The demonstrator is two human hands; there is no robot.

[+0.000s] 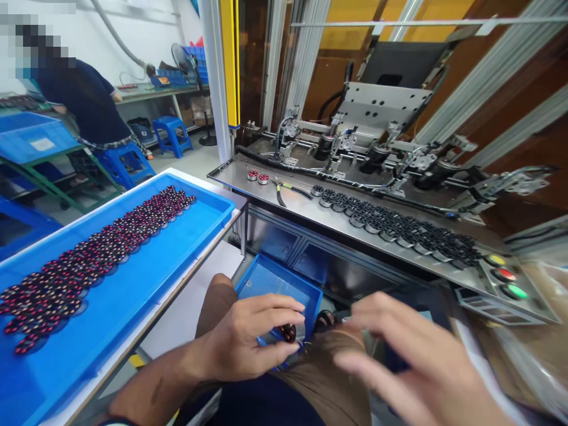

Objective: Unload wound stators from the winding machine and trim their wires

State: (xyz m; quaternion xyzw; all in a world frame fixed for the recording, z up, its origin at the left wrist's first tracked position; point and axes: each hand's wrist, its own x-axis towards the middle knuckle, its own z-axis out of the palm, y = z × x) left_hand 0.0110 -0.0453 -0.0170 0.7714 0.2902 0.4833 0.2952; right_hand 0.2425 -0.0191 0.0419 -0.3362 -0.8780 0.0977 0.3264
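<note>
My left hand (261, 334) is closed around a small dark motor part with copper-coloured windings (288, 332), held above my lap. Thin wires show just below its fingertips. Across from it, my right hand (412, 355) is blurred, its thumb and fingers apart with nothing visible between them. Below both hands, a blue bin (277, 281) sits on the floor near my knees. To the left, a large blue tray (177, 248) holds several rows of similar round parts in black, red and copper (110, 245).
A machine with metal clamps (377, 118) stands behind a steel ledge (297, 207). On the ledge lie pliers (288, 189), two red round parts (258, 176) and several black-and-silver rings (390, 225). A button box (510, 284) is at right. Another person (80, 100) sits at the back left.
</note>
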